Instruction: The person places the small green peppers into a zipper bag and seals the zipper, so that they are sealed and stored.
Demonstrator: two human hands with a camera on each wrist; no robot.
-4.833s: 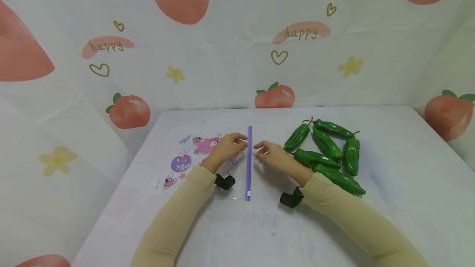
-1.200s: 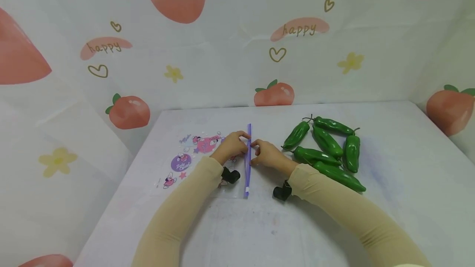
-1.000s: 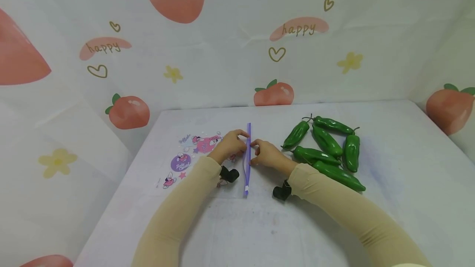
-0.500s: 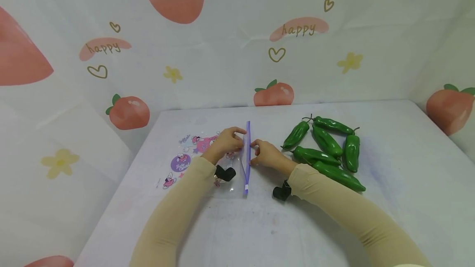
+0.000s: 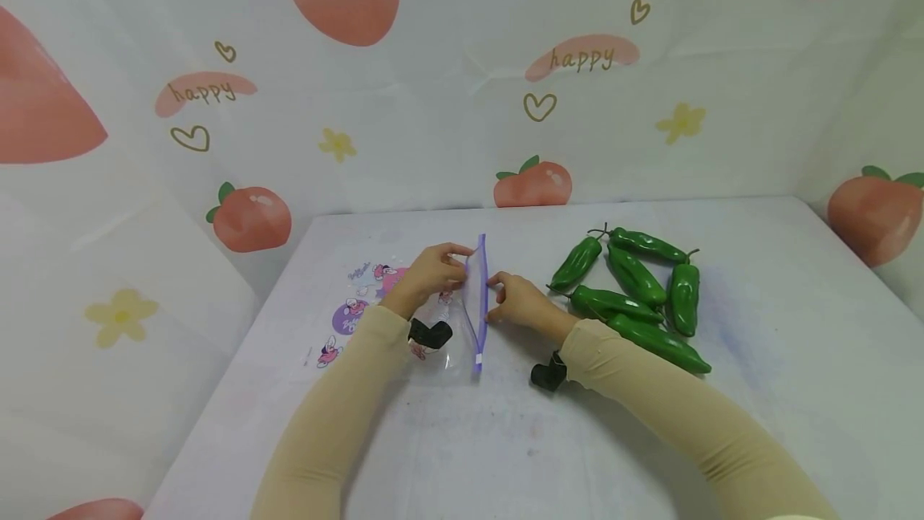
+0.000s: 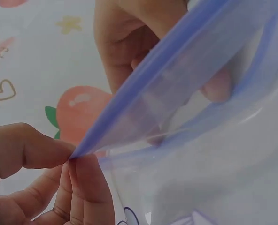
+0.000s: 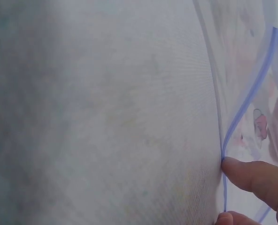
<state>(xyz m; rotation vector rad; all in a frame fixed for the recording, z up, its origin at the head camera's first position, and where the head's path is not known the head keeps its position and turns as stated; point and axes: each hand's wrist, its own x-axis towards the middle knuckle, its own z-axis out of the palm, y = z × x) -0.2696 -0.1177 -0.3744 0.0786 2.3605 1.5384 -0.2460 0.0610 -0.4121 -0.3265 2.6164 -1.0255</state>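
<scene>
A clear zip bag [image 5: 351, 316] with pink and purple cartoon prints lies flat on the table, its purple zip strip [image 5: 486, 295] towards the right. My left hand [image 5: 426, 273] pinches one lip of the mouth between thumb and fingers and lifts it, so the mouth gapes. On the opposite lip, the thumb and a finger of my right hand [image 5: 530, 305] press, spread apart along the strip. Through the clear film, the left wrist view shows right fingertips [image 6: 218, 87]. A white slider [image 5: 479, 359] sits at the strip's near end.
Several green peppers [image 5: 635, 275] lie in a loose group just right of my right hand. A white table [image 5: 505, 456] carries everything. Behind it hangs a cloth backdrop [image 5: 433, 127] printed with peaches, hearts and flowers. Each wrist wears a black camera [image 5: 549, 373].
Both hands have come to the bag's strip. My left hand has then drawn its lip left and up, and the mouth has widened. My right hand has stayed still over the last second.
</scene>
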